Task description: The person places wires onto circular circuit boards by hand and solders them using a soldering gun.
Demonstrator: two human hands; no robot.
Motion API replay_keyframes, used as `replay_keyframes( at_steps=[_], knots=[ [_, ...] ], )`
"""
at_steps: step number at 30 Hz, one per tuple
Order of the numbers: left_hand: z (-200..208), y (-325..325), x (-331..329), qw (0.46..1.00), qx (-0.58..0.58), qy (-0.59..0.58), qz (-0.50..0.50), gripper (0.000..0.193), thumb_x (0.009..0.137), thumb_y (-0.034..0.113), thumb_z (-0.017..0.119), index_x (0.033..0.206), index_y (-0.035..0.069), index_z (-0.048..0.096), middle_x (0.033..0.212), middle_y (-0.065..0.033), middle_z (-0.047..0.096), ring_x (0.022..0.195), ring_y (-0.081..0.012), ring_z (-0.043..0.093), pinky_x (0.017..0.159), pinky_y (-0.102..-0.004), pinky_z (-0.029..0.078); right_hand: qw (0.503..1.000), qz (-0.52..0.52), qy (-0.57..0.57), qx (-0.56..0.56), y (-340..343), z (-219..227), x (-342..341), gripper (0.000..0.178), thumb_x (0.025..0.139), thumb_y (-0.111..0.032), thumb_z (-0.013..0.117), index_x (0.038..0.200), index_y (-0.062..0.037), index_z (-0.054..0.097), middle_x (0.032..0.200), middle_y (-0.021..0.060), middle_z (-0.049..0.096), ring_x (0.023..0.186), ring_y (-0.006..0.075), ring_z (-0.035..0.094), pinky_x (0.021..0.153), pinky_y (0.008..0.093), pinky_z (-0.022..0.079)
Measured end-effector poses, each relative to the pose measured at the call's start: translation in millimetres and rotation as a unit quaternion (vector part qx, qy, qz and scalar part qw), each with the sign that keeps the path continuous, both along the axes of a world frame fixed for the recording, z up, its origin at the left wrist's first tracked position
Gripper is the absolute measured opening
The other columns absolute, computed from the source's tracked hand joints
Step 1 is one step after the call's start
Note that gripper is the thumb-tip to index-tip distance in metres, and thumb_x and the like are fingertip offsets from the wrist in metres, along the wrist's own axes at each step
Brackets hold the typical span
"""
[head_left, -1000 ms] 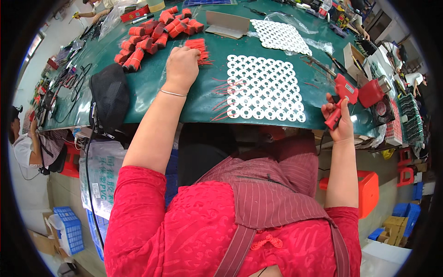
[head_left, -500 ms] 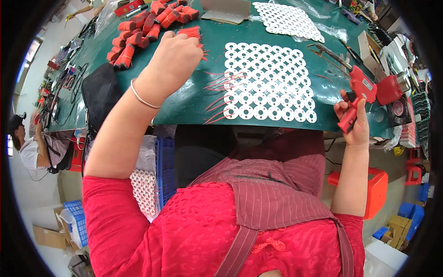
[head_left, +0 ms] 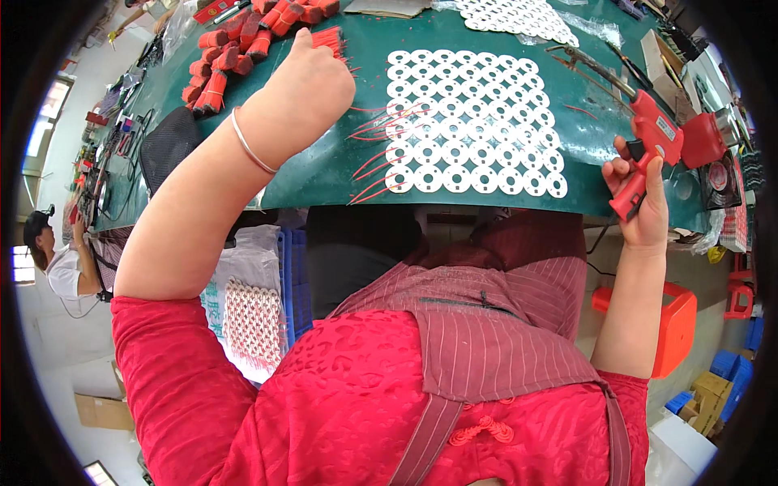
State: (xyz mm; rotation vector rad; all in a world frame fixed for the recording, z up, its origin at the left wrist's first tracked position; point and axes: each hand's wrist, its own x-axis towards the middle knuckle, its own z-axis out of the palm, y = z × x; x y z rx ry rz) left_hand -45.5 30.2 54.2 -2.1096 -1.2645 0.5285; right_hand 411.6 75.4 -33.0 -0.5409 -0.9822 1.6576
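In my right hand [head_left: 643, 198] is a red soldering gun [head_left: 660, 134], held by its handle, with its long metal tip pointing up and left. My left hand [head_left: 306, 93] is closed, knuckles up, beside a pile of loose red wires [head_left: 331, 40]; its fingertips are mostly hidden, so what it pinches cannot be made out. Between my hands lies a grid of white round boards [head_left: 484, 168] with holes in their centres. Several red wires [head_left: 369, 193] stick out to the left from boards in the left column.
Bundles of red wire [head_left: 212, 93] are heaped at the far left, near a black mesh bag [head_left: 168, 146]. More white boards [head_left: 519, 18] lie at the back of the green table [head_left: 324, 182]. A cardboard box [head_left: 668, 69] stands far right; a red stool [head_left: 677, 324] is below.
The view has shifted a little, so the table sits higher in the picture. My left hand stays by the loose wires, slightly turned; my right hand still holds the soldering gun.
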Motion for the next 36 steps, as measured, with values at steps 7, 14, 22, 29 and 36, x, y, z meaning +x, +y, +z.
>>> replay_keyframes(
  at_steps=[7, 14, 22, 29, 36],
  knots=[
    [5.6, -7.0, -11.7, 0.994, 0.058, -0.090, -0.026, 0.010, 0.077, 0.002, 0.064, 0.079, 0.010, 0.071, 0.083, -0.0052, 0.065, 0.090, -0.0245, 0.064, 0.101, -0.0461, 0.045, 1.000, 0.007, -0.009, 0.002, -1.2, 2.3, -3.2, 0.067, 0.102, -0.042, 0.061, 0.153, -0.0053, 0.037, 0.134, 0.0190, 0.057, 0.097, 0.0140, 0.063, 0.098, 0.0385, 0.055],
    [5.3, -39.8, 40.2, 0.933, 0.100, -0.320, -0.133, 0.018, 0.078, 0.000, 0.066, 0.090, 0.012, 0.073, 0.084, -0.0020, 0.061, 0.088, -0.0233, 0.062, 0.108, -0.0526, 0.041, 1.000, 0.002, -0.010, -0.004, -7.1, 4.2, -0.1, 0.066, 0.103, -0.040, 0.059, 0.154, -0.0056, 0.036, 0.137, 0.0196, 0.054, 0.090, 0.0112, 0.056, 0.089, 0.0331, 0.054],
    [-41.5, -42.6, 54.2, 0.906, 0.125, -0.387, -0.116, 0.024, 0.076, 0.004, 0.070, 0.096, 0.016, 0.078, 0.081, 0.0024, 0.061, 0.085, -0.0197, 0.062, 0.111, -0.0548, 0.036, 0.984, -0.088, -0.151, 0.015, -67.2, 34.5, -43.3, 0.058, 0.105, -0.031, 0.058, 0.151, -0.0036, 0.037, 0.140, 0.0225, 0.054, 0.083, 0.0101, 0.055, 0.068, 0.0272, 0.053],
    [-57.6, -37.2, 50.4, 0.882, 0.123, -0.426, -0.157, 0.025, 0.074, 0.005, 0.073, 0.094, 0.018, 0.077, 0.074, 0.0042, 0.060, 0.081, -0.0174, 0.062, 0.112, -0.0512, 0.035, 0.964, -0.065, -0.253, 0.044, -125.8, 40.5, -83.8, 0.058, 0.101, -0.031, 0.065, 0.143, 0.0027, 0.042, 0.138, 0.0169, 0.056, 0.075, 0.0090, 0.055, 0.061, 0.0253, 0.052],
    [-61.1, -35.3, 50.1, 0.876, 0.121, -0.438, -0.163, 0.025, 0.071, 0.005, 0.075, 0.093, 0.017, 0.077, 0.074, 0.0033, 0.059, 0.080, -0.0184, 0.060, 0.111, -0.0499, 0.037, 0.961, -0.030, -0.269, 0.050, -136.4, 37.6, -97.4, 0.051, 0.100, -0.022, 0.065, 0.140, 0.0046, 0.046, 0.135, 0.0182, 0.058, 0.077, 0.0120, 0.059, 0.066, 0.0286, 0.055]
  ],
)
